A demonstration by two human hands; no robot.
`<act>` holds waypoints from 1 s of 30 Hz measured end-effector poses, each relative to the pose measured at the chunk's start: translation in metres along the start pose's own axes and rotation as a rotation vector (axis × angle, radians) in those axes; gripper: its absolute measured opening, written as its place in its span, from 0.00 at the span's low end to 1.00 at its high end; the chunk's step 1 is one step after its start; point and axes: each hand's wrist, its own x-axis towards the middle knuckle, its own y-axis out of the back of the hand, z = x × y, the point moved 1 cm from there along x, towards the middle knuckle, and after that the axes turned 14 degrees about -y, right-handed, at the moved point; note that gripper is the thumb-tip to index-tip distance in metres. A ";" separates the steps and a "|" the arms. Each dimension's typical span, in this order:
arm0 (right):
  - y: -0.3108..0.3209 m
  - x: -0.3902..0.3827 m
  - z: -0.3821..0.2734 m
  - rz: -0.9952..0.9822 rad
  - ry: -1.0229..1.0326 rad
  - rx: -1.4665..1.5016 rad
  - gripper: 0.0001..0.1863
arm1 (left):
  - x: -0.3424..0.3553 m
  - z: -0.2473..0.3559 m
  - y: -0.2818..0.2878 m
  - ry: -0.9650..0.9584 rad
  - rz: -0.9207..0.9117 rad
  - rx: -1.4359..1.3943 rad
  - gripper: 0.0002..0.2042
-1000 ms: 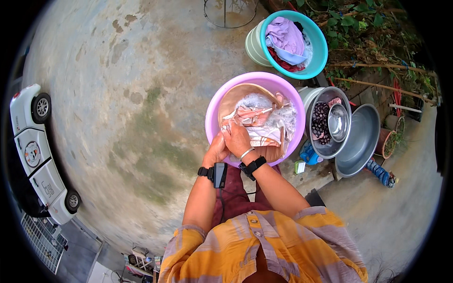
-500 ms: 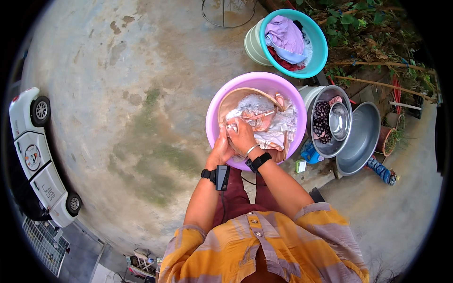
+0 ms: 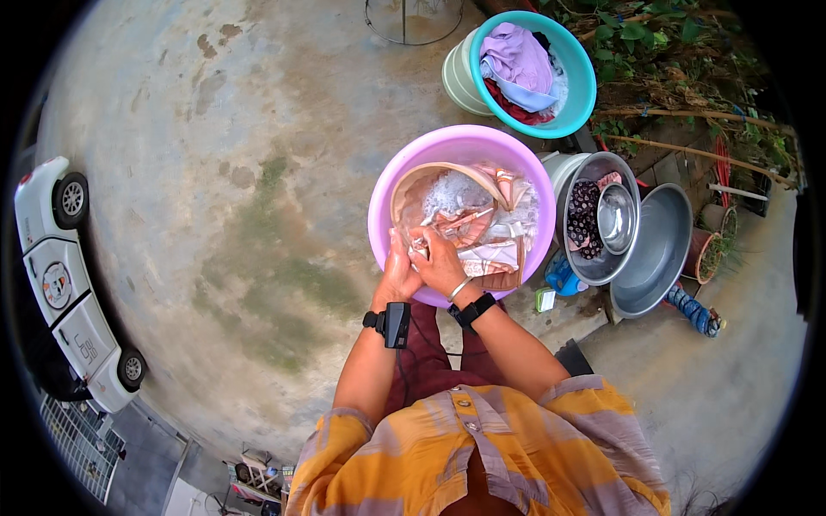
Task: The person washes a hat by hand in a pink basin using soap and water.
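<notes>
A pink-purple basin [image 3: 379, 189] stands in front of me with suds and a wet, tan-edged white and orange-brown cloth [image 3: 495, 258] in it. One tan band [image 3: 417, 175] of the cloth loops up along the basin's left and far side. At the basin's near left part, my left hand [image 3: 397, 271] and my right hand [image 3: 440, 265] are close together, both closed on a bunched part of the cloth. My fingers partly hide the gripped part.
A teal basin [image 3: 585, 95] of clothes rests on a pale bucket [image 3: 465, 82]. Metal basins [image 3: 632, 275] stand to the right, one holding dark patterned cloth [image 3: 585, 215]. A blue bottle [image 3: 561, 277] lies near them. A white vehicle [image 3: 64, 284] stands far left.
Both hands have shifted slightly left within the basin, still together on the cloth. The tan band has moved, and more cloth shows at the far right of the basin. The view has shifted slightly.
</notes>
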 end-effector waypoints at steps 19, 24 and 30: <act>0.027 0.007 0.021 -0.066 0.145 -0.167 0.33 | 0.021 -0.025 -0.005 0.060 0.058 0.327 0.26; 0.059 -0.012 0.061 -0.255 0.019 -0.667 0.32 | 0.024 -0.028 -0.005 0.004 0.175 0.255 0.24; 0.085 0.030 0.050 0.230 -0.101 -0.377 0.19 | 0.023 -0.048 -0.010 -0.147 0.333 0.578 0.20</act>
